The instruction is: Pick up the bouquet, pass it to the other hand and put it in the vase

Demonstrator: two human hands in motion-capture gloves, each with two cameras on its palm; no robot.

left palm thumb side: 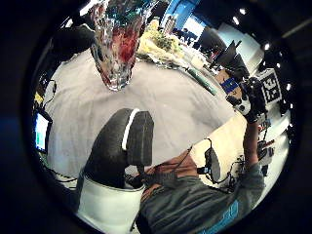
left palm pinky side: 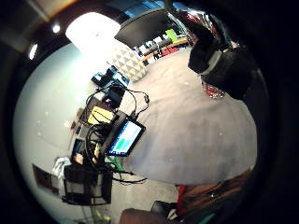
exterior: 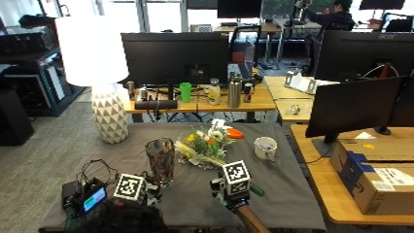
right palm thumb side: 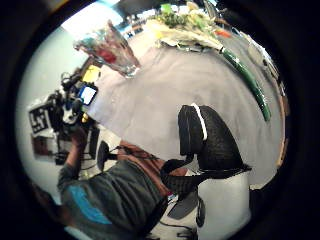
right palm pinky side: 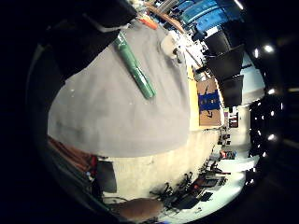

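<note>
Fig.: one bouquet (exterior: 204, 145), one vase (exterior: 160, 161), one mug (exterior: 265, 147), one lamp (exterior: 97, 73), two hands, seen from my remote station. The bouquet lies on its side near the middle of the table (exterior: 284, 194), flower heads toward the far edge; its green-wrapped stems run toward the near right corner. Blooms are yellow, white and green, with an orange piece at the far end. The vase, clear glass w/ a reddish tint, stands upright just left of the bouquet. My right hand (exterior: 234, 191) hovers above the near edge, close to the stem end but apart from it. My left hand (exterior: 139, 190) hovers at the near edge, just in front of the vase. Neither holds anything. Palm views show one finger (left palm thumb side: 122, 146) of the left and one (right palm thumb side: 207, 135) of the right bent loosely over bare cloth; I read both as relaxed. The white mug stands right of the bouquet, the lamp at the far left corner.
</note>
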